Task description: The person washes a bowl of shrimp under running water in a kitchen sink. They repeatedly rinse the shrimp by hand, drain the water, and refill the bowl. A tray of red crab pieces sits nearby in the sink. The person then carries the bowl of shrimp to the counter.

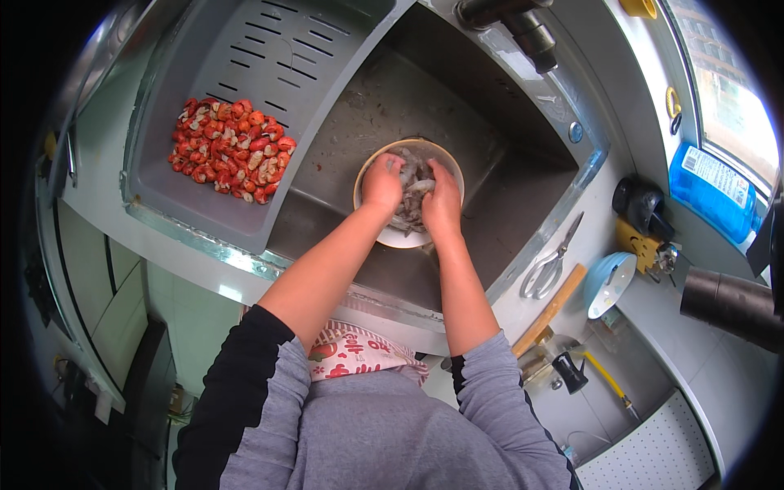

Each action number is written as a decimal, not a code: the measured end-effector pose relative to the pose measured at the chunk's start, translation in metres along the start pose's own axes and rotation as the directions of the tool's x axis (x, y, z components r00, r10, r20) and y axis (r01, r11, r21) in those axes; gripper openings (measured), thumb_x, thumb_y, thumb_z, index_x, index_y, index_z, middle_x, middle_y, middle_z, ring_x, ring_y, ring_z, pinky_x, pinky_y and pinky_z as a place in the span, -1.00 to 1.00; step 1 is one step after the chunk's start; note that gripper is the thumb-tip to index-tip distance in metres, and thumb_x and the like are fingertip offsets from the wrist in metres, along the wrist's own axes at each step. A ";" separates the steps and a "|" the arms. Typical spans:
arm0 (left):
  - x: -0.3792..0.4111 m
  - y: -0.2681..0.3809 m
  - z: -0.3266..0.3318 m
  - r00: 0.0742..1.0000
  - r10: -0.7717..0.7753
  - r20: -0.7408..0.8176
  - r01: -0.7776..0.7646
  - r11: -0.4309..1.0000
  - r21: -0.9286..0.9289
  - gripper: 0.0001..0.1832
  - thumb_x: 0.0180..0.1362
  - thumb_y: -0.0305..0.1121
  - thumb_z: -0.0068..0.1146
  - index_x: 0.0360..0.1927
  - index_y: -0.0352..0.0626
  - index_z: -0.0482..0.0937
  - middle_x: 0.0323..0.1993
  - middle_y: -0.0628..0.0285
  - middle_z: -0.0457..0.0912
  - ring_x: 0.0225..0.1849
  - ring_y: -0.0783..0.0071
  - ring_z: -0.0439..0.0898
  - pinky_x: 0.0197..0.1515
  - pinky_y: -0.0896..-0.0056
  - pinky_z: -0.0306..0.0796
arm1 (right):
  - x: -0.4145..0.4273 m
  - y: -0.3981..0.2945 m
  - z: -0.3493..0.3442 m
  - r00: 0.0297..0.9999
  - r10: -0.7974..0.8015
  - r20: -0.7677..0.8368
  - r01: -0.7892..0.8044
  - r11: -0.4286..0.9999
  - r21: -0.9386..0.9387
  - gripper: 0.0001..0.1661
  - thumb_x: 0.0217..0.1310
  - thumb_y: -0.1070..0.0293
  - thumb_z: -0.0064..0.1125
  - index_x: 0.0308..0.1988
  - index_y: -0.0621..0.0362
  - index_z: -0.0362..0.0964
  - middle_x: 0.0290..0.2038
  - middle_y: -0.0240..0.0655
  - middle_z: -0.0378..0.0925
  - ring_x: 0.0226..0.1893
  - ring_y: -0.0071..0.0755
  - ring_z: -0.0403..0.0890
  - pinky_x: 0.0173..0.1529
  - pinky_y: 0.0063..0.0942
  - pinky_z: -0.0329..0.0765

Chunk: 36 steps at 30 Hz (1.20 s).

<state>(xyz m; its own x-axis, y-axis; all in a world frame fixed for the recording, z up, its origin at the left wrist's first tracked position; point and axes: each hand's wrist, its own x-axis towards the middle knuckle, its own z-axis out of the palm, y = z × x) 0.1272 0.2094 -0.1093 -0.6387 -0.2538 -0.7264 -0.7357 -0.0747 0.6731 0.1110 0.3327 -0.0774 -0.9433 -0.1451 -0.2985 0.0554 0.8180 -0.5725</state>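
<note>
A round bowl with a pale yellow rim [409, 240] stands in the dark metal sink basin [361, 116] and holds raw grey shrimp [409, 211]. My left hand [383, 182] reaches into the bowl from its left side, its fingers curled over the shrimp. On the bowl's right side my right hand [442, 199] dips in too, fingers bent around shrimp. Some fingertips are hidden among the shrimp, so whether either hand grips a piece cannot be told. The hands are a little apart, with shrimp between them.
Red crayfish pieces [233, 147] lie in a grey slotted drain tray [282, 55] at the left. A dark faucet [527, 33] overhangs the basin's top right. Right of the sink lie metal scissors [554, 263], a wooden board [551, 309] and a tilted blue bowl [609, 285].
</note>
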 end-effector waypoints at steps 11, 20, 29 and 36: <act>0.013 -0.014 0.014 0.965 -0.262 -0.025 0.264 0.962 0.075 -0.45 0.23 -0.10 0.05 0.17 -0.28 0.42 0.16 -0.11 0.47 0.19 0.01 0.44 0.21 0.17 0.29 | 0.020 0.003 0.030 0.978 0.163 0.131 -0.131 0.966 -0.221 -0.80 0.19 0.32 0.05 -0.20 0.18 0.42 -0.20 0.04 0.57 -0.18 0.16 0.57 -0.10 0.01 0.47; 0.007 0.008 -0.014 0.959 -0.079 0.273 -0.048 0.902 0.429 -0.57 0.19 -0.33 -0.01 0.16 -0.10 0.47 0.16 -0.02 0.47 0.17 -0.03 0.44 0.21 0.12 0.30 | 0.007 0.003 0.007 0.990 0.057 -0.127 -0.013 0.946 0.325 -0.68 0.22 0.38 0.12 -0.01 0.16 0.49 -0.07 -0.11 0.56 -0.03 -0.10 0.57 0.09 -0.34 0.45; -0.009 0.004 -0.004 0.964 -0.086 0.251 0.038 0.981 0.191 -0.48 0.15 -0.51 -0.02 0.24 -0.16 0.36 0.29 -0.03 0.32 0.33 0.03 0.27 0.31 0.22 0.19 | 0.025 0.020 0.043 0.968 0.208 0.143 -0.188 0.972 -0.139 -0.62 0.21 0.16 0.10 -0.04 0.11 0.47 -0.11 0.00 0.56 -0.06 0.08 0.55 0.02 -0.08 0.47; 0.009 -0.013 0.003 0.998 0.030 -0.054 -0.017 0.975 0.220 -0.71 0.27 -0.39 -0.10 0.00 -0.18 0.55 -0.07 -0.09 0.60 0.04 -0.06 0.52 0.12 0.18 0.37 | 0.026 -0.017 0.008 0.967 0.224 0.118 -0.179 0.934 -0.309 -0.68 0.30 0.14 -0.01 -0.21 0.16 0.50 -0.35 0.00 0.61 -0.27 0.16 0.60 -0.17 -0.04 0.52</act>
<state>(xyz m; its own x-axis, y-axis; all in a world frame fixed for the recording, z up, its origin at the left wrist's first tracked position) 0.1305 0.2106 -0.1248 -0.6474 -0.3073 -0.6975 -0.7561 0.1436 0.6385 0.0883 0.3103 -0.0812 -0.8617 -0.0226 -0.5070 0.1192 0.9620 -0.2456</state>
